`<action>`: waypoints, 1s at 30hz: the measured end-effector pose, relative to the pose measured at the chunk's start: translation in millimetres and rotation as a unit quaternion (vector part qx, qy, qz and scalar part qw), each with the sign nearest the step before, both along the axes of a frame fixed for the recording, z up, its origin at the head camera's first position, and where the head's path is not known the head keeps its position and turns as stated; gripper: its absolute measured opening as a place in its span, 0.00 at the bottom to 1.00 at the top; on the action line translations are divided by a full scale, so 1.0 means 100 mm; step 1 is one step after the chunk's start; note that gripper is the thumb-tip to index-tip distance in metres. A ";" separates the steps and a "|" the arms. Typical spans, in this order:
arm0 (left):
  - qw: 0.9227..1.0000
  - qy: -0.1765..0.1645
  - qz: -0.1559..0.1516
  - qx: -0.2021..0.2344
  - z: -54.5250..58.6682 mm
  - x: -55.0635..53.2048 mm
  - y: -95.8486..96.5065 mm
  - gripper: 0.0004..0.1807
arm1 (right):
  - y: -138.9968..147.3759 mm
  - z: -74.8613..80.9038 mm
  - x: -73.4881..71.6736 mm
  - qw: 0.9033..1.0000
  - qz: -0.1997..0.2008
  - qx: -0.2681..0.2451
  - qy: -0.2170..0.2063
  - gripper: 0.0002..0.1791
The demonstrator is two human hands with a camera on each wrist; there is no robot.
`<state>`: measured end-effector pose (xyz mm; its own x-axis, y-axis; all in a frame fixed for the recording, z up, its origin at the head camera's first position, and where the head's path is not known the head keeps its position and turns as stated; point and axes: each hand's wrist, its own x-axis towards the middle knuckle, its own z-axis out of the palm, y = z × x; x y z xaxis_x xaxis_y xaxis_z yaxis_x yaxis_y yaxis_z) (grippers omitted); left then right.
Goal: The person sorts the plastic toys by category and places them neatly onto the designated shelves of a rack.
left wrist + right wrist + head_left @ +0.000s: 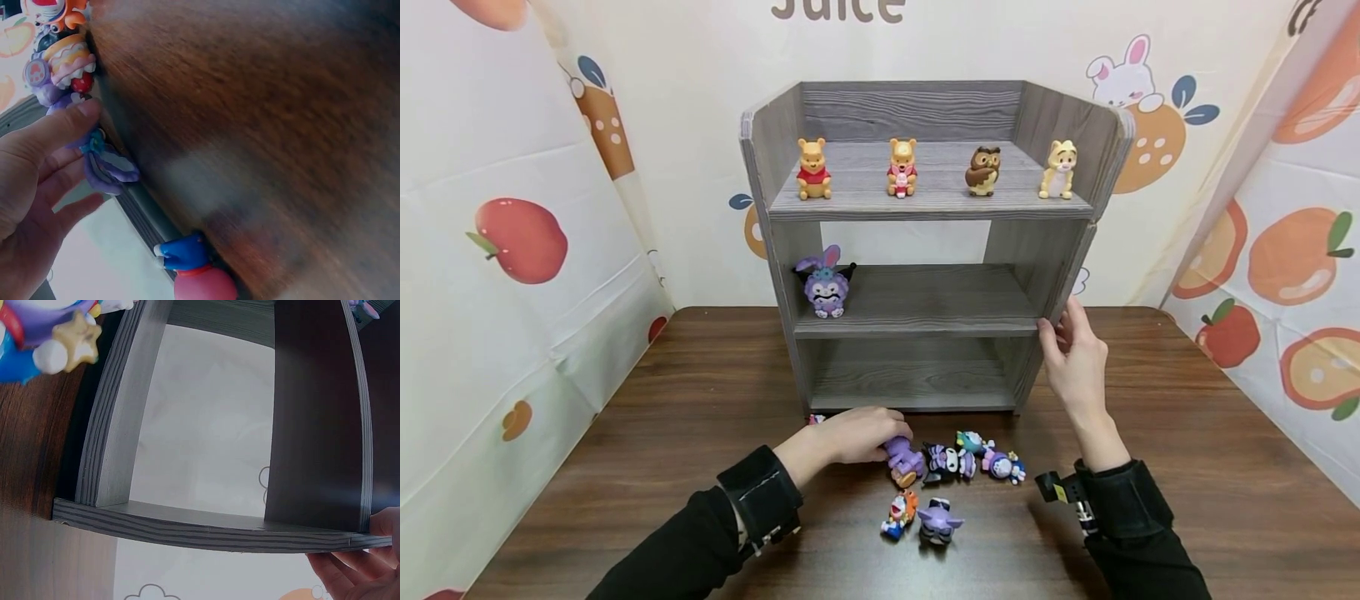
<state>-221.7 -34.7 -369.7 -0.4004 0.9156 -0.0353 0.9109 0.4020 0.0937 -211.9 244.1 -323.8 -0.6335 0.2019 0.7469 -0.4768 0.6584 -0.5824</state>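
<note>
My left hand (pixel 861 435) pinches a purple figurine (pixel 904 458) with long ears and a blue bow, low before the shelf's front edge. In the left wrist view, my thumb presses over the figurine (pixel 103 174) with fingers behind it. My right hand (pixel 1077 362) grips the right side panel of the grey wooden shelf (pixel 917 327); the right wrist view shows thumb and fingers on either side of the panel edge (pixel 300 540). Beside the left hand lie a black-and-purple figurine (pixel 942 462), an orange-and-blue one (pixel 898 514) and a lilac one (pixel 938 522).
On the top shelf stand two yellow bears (pixel 814 171), an owl (pixel 982 172) and a pale yellow figurine (pixel 1058 171). A purple rabbit-eared figurine (pixel 827 287) occupies the middle shelf's left end. Several small figurines (pixel 1000 465) lie farther right on the brown table (pixel 715 375).
</note>
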 end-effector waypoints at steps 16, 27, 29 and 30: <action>0.998 0.046 0.048 -0.017 0.25 0.00 -0.16 0.08 | 0.01 0.01 -0.02 1.000 0.003 -0.001 0.004 0.25; 0.994 0.070 0.063 -0.054 0.43 0.15 0.03 0.04 | 0.01 0.00 -0.01 1.000 0.002 -0.002 -0.001 0.25; 0.995 0.060 0.068 -0.046 0.42 0.15 0.05 0.04 | 0.01 0.00 0.00 1.000 0.003 -0.002 -0.002 0.25; 0.995 0.053 0.072 -0.041 0.41 0.14 0.04 0.04 | 0.00 0.00 0.00 1.000 0.004 -0.002 -0.003 0.25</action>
<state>-207.3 -30.4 -328.9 -0.5329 0.8442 -0.0580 0.8462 0.5315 -0.0381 -212.2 244.6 -324.0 -0.6395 0.2002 0.7423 -0.4780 0.6526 -0.5879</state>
